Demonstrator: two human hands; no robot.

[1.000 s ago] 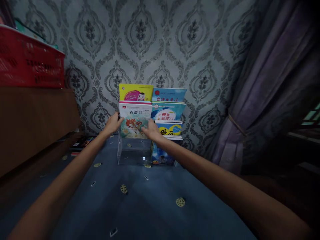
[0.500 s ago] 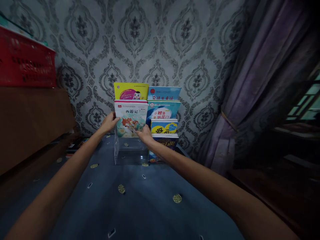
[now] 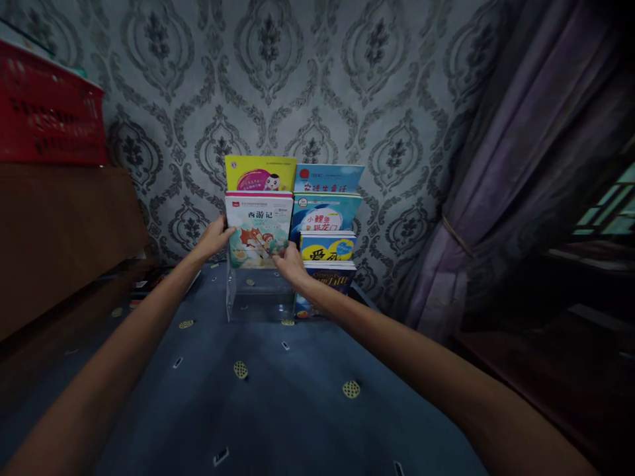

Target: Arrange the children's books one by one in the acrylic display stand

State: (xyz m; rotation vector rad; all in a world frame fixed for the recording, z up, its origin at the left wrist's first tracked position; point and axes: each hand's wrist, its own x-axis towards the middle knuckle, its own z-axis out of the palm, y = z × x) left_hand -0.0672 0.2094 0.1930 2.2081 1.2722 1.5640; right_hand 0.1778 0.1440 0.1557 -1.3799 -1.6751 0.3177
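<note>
A white picture book (image 3: pixel 258 228) with a green and orange cover stands in the left column of a clear tiered book rack (image 3: pixel 229 297). My left hand (image 3: pixel 214 238) grips its left edge, thumb on the cover. At its lower right edge, my right hand (image 3: pixel 290 262) is closed on the same book, its fingers partly hidden. Behind and above rises a yellow book (image 3: pixel 260 170). In the right column stand a light blue book (image 3: pixel 330 175), a blue-green book (image 3: pixel 330 208), a yellow-and-blue book (image 3: pixel 327 248) and a dark blue book (image 3: pixel 330 274).
The rack stands on a dark blue patterned cloth (image 3: pixel 292 410) before a patterned wall. Left, a red basket (image 3: pixel 52 112) sits on a brown box (image 3: pixel 64 231), with dark books (image 3: pixel 149 281) beside it. A tied purple curtain (image 3: pixel 446 264) hangs right.
Both hands stay on the white book, and the right hand has shifted slightly on its lower right edge. The view has tilted a little.
</note>
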